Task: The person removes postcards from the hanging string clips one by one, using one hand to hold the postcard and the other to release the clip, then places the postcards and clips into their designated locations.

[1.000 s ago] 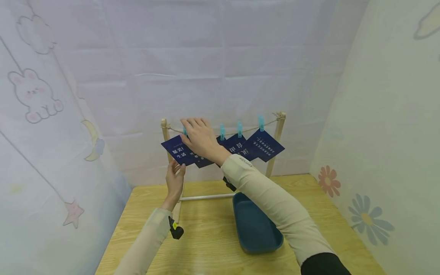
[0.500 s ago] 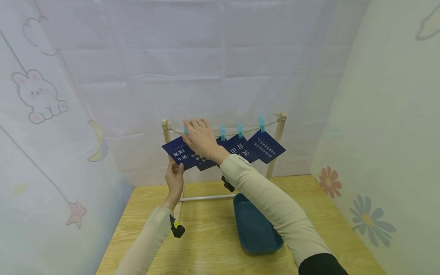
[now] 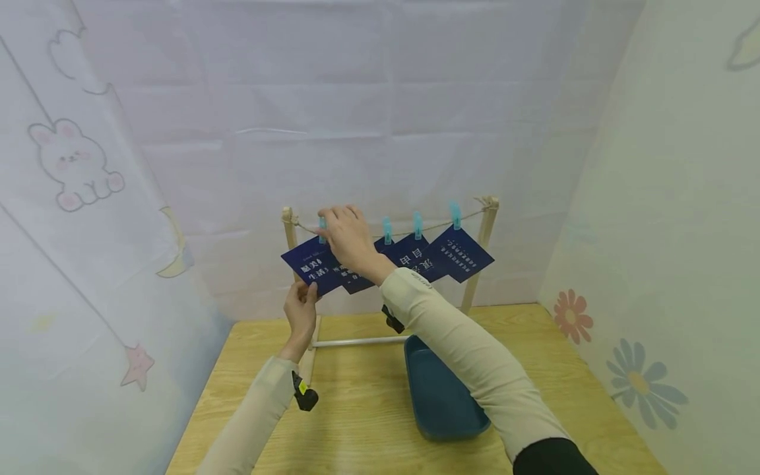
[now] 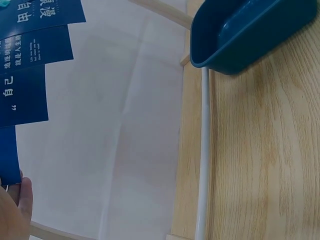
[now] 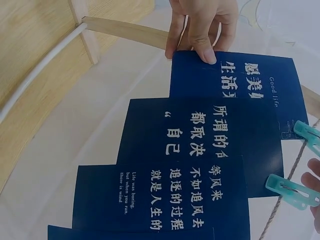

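My left hand [image 3: 301, 311] pinches the lower corner of the leftmost dark blue card [image 3: 304, 257], thumb on its printed face. The card has white lettering. At its upper corner sits a light blue clothespin [image 5: 306, 134], on the rope [image 5: 296, 165]. My right hand [image 3: 349, 236] reaches across and holds this clothespin at its upper end; in the right wrist view only some fingertips [image 5: 314, 175] show at the right edge. Another clothespin [image 5: 292, 192] grips the neighbouring card [image 5: 200, 135], which overlaps the leftmost one.
Several more cards [image 3: 460, 256] hang from clothespins [image 3: 455, 215] along the rope to the right. The rope runs between two wooden posts [image 3: 483, 231] joined low down by a white rod [image 3: 362, 341]. A dark teal bin [image 3: 448, 432] stands on the wooden table [image 3: 356, 409], under my right forearm.
The leftmost card has turned slightly so its lettering faces me more, and its clothespin shows more beside my right fingers. Both hands stay nearly in place.
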Action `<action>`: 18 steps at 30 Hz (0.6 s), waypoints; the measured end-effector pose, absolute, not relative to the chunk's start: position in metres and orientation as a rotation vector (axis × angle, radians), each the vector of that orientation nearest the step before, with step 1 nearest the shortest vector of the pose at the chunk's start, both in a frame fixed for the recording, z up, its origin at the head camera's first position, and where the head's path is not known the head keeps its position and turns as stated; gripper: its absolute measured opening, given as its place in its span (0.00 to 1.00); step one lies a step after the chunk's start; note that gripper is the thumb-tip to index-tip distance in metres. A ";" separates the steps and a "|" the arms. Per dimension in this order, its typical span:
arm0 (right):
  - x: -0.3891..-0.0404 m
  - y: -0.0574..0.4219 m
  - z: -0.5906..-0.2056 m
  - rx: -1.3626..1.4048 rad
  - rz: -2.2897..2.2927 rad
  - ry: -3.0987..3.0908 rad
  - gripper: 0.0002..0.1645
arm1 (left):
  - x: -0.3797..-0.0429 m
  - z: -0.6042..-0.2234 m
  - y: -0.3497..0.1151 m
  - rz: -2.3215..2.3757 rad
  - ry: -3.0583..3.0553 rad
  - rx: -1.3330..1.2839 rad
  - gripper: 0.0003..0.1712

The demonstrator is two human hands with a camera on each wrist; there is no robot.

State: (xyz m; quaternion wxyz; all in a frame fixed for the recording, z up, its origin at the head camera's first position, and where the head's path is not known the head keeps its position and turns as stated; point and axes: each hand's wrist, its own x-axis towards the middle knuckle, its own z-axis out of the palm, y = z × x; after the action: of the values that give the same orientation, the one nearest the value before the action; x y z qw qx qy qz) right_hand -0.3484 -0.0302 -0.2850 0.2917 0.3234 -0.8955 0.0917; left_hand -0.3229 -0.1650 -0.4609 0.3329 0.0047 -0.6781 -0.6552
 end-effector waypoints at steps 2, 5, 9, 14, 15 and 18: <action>-0.349 -0.031 -0.285 0.865 0.287 -2.375 0.22 | -0.323 -0.461 -0.165 -1.717 -1.774 0.024 0.11; -0.349 -0.032 -0.283 0.866 0.361 -2.374 0.19 | -0.323 -0.461 -0.164 -1.726 -1.761 0.008 0.12; -0.347 -0.035 -0.280 0.838 0.468 -2.421 0.15 | -0.310 -0.448 -0.160 -1.717 -1.774 -0.019 0.12; -0.346 -0.035 -0.276 0.840 0.587 -2.448 0.14 | -0.294 -0.430 -0.155 -1.713 -1.778 -0.051 0.10; -0.347 -0.035 -0.276 0.847 0.612 -2.446 0.15 | -0.294 -0.430 -0.155 -1.717 -1.778 -0.053 0.10; -0.347 -0.034 -0.275 0.851 0.667 -2.447 0.15 | -0.295 -0.429 -0.155 -1.728 -1.777 -0.053 0.11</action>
State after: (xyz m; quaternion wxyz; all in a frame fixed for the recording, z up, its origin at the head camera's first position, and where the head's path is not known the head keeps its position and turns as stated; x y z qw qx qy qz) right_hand -0.3467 -0.0337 -0.2752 0.2313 0.3093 -0.8899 0.2426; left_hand -0.2945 -0.1549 -0.4294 0.3251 -0.0202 -0.6778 -0.6592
